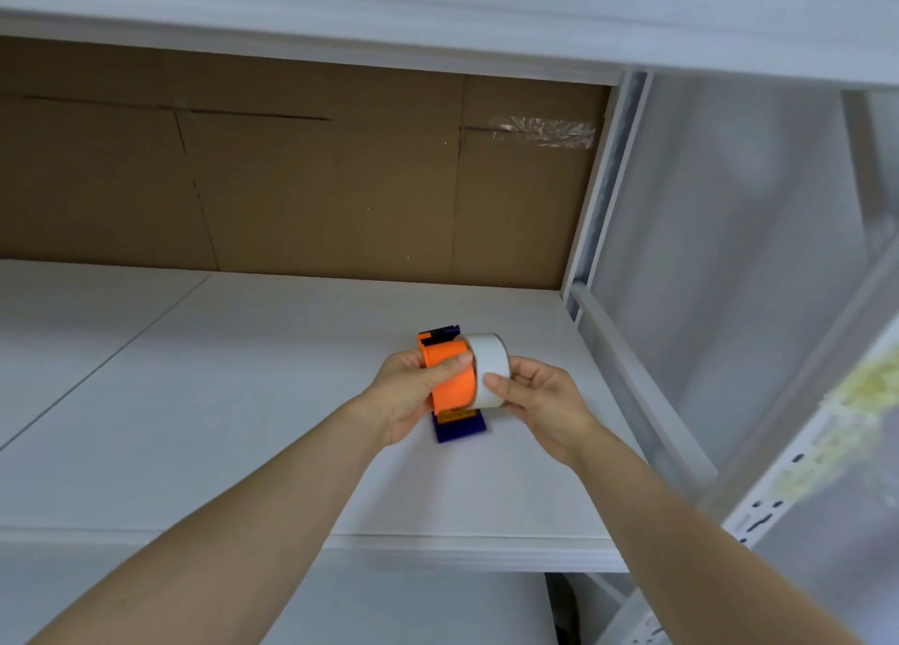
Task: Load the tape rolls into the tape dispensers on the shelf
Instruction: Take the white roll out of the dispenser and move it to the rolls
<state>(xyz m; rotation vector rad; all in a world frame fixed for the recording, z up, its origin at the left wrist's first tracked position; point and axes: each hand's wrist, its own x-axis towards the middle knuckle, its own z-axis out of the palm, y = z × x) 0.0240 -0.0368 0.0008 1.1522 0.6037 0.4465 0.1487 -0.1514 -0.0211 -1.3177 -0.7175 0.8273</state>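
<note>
Left hand [406, 394] wraps the orange-and-navy plastic tape dispenser [452, 377], bracing it. Right hand [542, 401] pinches the white tape roll [489, 367] against its open side, likely seating it. Both are over the white shelf [243, 401], near its right edge.

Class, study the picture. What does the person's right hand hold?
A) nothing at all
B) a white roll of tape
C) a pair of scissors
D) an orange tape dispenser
B: the right hand pinches the white roll of tape at the side of the orange tape dispenser, which the left hand grips.
</note>
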